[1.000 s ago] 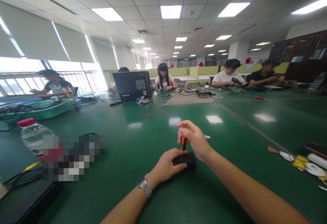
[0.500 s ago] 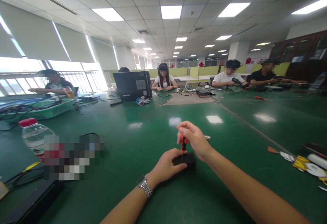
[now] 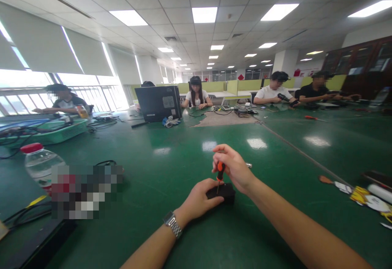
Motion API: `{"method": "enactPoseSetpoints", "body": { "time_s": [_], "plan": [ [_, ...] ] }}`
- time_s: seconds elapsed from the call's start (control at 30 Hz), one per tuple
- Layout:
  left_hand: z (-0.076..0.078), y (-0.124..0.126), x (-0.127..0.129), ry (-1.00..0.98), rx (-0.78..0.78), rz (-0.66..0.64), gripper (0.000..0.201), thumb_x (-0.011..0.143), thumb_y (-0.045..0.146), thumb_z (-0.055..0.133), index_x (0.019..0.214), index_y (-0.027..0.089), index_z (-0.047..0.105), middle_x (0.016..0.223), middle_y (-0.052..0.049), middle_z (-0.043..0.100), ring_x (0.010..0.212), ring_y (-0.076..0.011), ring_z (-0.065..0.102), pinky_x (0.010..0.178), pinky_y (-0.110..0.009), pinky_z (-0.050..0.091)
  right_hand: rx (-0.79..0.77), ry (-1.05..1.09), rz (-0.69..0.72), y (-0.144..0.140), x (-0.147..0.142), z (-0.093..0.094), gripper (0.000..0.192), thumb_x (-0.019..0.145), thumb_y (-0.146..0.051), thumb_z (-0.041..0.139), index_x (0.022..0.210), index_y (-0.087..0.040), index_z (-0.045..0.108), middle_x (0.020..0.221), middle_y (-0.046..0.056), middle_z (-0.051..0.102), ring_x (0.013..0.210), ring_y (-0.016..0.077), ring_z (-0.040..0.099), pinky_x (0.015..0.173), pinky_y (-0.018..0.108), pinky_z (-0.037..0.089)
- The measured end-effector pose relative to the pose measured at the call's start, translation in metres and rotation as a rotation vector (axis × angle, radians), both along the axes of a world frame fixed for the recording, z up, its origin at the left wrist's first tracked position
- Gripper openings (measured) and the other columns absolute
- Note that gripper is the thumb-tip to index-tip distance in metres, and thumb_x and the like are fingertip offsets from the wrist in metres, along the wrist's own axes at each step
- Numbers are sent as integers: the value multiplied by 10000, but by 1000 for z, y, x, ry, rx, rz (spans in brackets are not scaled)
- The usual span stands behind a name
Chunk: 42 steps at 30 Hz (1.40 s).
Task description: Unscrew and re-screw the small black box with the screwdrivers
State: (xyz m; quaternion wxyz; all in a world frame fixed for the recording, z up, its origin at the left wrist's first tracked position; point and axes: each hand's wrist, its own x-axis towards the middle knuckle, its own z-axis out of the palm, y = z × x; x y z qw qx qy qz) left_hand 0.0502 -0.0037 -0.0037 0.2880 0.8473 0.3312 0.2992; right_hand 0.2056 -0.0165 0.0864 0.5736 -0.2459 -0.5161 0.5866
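Barely shifted, right hand (image 3: 234,169) fingers grip screwdriver (image 3: 219,172); left hand (image 3: 199,199) half-hides black box (image 3: 225,190).

Orange-black screwdriver (image 3: 220,170), black box (image 3: 223,191), green table (image 3: 171,158).

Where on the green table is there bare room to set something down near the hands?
Bare mat lies ahead of the right hand and black box, up to the laptop, and right of the seam. The left is crowded by a water bottle and cables; the far right edge by packets.
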Motion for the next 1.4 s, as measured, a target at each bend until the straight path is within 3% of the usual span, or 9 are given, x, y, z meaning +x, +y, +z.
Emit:
{"method": "enactPoseSetpoints", "body": {
  "time_s": [0.1,0.27,0.4,0.57,0.67,0.8,0.93,1.13,1.4],
  "plan": [
    [1,0,0,7,3,-4,391,787,288,690,1167,232,615,1051,-36,650,963,-214,589,889,-306,446,19,27,25,2,0,-1,101,773,-266,582,828,-201,527,464,-105,458,405,76,426,544,266,476],
    [1,0,0,5,3,1,397,789,284,687,1175,229,611,1068,-39,648,970,-213,589,901,-307,442,29,-42,-38,3,-1,-5,178,768,-313,627,873,-195,545,560,-67,558,489,94,524,538,237,461],
    [0,1,0,8,16,1,389,785,281,694,1163,228,618,1046,-35,650,953,-208,590,886,-299,446,17,12,8,3,-3,-6,122,803,-315,558,804,-195,536,437,-97,459,363,77,403,480,254,458],
    [1,-1,0,30,52,9,384,795,300,683,1168,237,613,1032,-32,649,931,-200,595,863,-291,453,21,-1,41,3,2,2,120,791,-321,551,832,-211,527,470,-93,442,385,87,408,396,211,375],
    [2,-3,0,68,78,31,385,807,319,664,1181,249,607,1025,-32,655,919,-202,603,845,-293,461,76,-220,-111,15,19,5,149,786,-342,537,883,-228,540,505,-89,440,384,95,400,365,204,322],
    [0,-2,-1,84,107,117,396,808,340,653,1194,268,597,1076,-27,661,976,-216,606,881,-309,460,274,-927,-494,52,58,-11,183,783,-331,529,865,-213,643,664,-5,592,588,140,544,549,251,412],
    [-1,3,-5,87,96,264,393,800,356,645,1178,256,602,1169,-38,648,1051,-241,595,929,-339,452,55,-1529,-670,84,94,-52,377,795,-454,537,1067,-209,627,986,85,647,895,240,609,714,311,434],
    [1,6,-9,102,69,305,395,810,385,620,1179,246,597,1171,-40,648,1040,-240,598,925,-349,460,-89,-1618,-636,98,120,-100,514,757,-518,575,1135,-170,590,1091,138,596,945,276,615,725,332,441],
    [2,5,-10,92,65,279,399,816,383,613,1189,245,587,1165,-45,646,1034,-245,596,913,-361,467,-77,-1599,-618,101,141,-104,452,760,-388,571,1137,-142,601,1028,133,634,903,261,623,687,310,437]
  ]
}}
